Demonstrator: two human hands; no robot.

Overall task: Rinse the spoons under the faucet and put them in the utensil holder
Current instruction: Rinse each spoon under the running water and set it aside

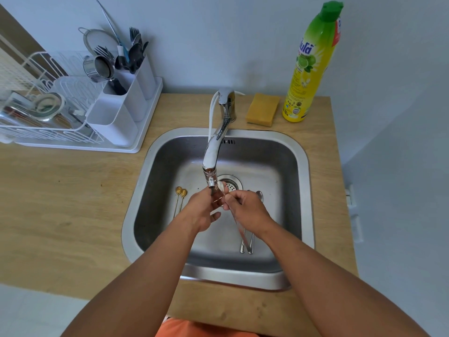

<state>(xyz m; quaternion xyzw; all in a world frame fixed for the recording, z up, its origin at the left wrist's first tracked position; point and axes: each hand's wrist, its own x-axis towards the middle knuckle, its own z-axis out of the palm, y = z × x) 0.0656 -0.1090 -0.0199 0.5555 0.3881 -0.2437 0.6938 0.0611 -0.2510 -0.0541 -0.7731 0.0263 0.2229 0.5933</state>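
From the head view, our right hand [245, 207] pinches a spoon [239, 229] under the faucet [212, 156], handle toward us; our left hand [200, 211] rubs its bowl. The utensil holder [114, 117] stands far left on the desk [60, 203].

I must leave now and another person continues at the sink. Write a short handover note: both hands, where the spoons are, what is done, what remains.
Right hand: grip on the handle of a silver spoon, its bowl held up under the faucet spout.
Left hand: at the spout, fingers on that spoon's bowl, rubbing or steadying it.
In the sink: two gold spoons at the left, two more silver spoons at the right.
Utensil holder in the dish rack at the left already holds cutlery; which pieces are from this job cannot be told.
Left: finish this rinse, put it in the holder, then the four others.
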